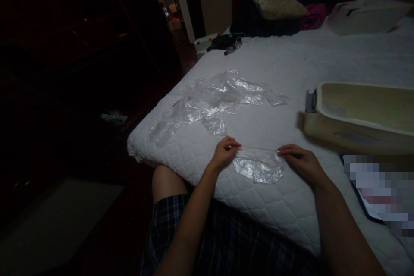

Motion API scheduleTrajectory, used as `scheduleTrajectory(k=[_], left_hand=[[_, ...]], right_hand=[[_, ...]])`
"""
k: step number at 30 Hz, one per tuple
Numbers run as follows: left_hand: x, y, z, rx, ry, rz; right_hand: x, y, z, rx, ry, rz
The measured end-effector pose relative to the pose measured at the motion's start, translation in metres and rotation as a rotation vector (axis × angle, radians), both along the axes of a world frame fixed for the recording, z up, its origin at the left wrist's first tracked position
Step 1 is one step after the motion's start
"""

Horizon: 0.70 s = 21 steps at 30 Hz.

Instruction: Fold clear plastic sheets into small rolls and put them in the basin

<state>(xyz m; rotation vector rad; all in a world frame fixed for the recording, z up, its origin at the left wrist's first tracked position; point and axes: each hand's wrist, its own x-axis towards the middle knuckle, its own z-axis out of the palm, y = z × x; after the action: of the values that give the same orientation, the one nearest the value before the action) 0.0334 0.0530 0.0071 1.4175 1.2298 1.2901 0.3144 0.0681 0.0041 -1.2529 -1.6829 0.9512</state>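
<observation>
With fingers (pixel 233 143) of left hand (pixel 224 152) and right hand (pixel 302 161), pinching two top corners of clear plastic (pixel 258 170), low middle of the frame, over the white bed (pixel 190 151). Probably spreading it flat; next, likely calling for a soft, even pull.

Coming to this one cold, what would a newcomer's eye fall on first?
Probably the shiny heap of clear plastic spread on the white bed, beyond the hands. Next, the small plastic piece stretched between the left hand and right hand, near the bed's edge. Then the cream tub, on the bed to the right.
</observation>
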Motion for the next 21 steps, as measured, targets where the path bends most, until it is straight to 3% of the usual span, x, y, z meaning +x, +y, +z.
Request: scheduleTrajectory(k=[7, 13, 21], left_hand=[[-0.009, 0.0, 0.001, 0.005, 0.08, -0.085], [-0.011, -0.001, -0.004, 0.058, 0.015, -0.094], [-0.003, -0.001, -0.005, 0.036, 0.075, -0.034]], right_hand=[[-0.001, -0.001, 0.0, -0.042, -0.074, -0.042], [-0.004, -0.004, 0.007, -0.132, -0.016, -0.046], [-0.002, -0.004, 0.005, -0.022, 0.008, -0.027]])
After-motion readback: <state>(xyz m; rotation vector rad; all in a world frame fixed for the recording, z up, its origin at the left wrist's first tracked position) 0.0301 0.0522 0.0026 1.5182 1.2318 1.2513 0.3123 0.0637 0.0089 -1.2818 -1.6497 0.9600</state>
